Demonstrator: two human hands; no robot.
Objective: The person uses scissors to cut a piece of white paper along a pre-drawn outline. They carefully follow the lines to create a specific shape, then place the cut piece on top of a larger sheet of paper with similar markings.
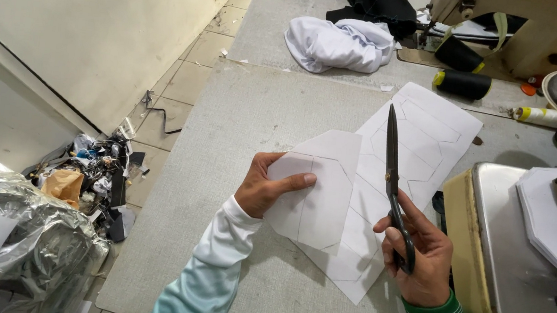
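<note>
Matt paper piece (319,196); dark metal scissors (392,169)

I count two paper pieces: one cut piece (317,189) in my left hand (262,188) and one sheet (420,138) on the table. I hold one pair of scissors (394,184) in my right hand (421,253). Further away lie two black spools (463,84), one white cloth (339,43) and one black cloth (378,1).

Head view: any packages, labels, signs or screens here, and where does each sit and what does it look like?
No signs or screens show.
Silver foil bag: bottom left on the floor, crumpled, shiny.
Brown paper bag: in the floor scrap pile, crumpled, tan.
White tube: table's far right, lying down, yellow cap.
</note>
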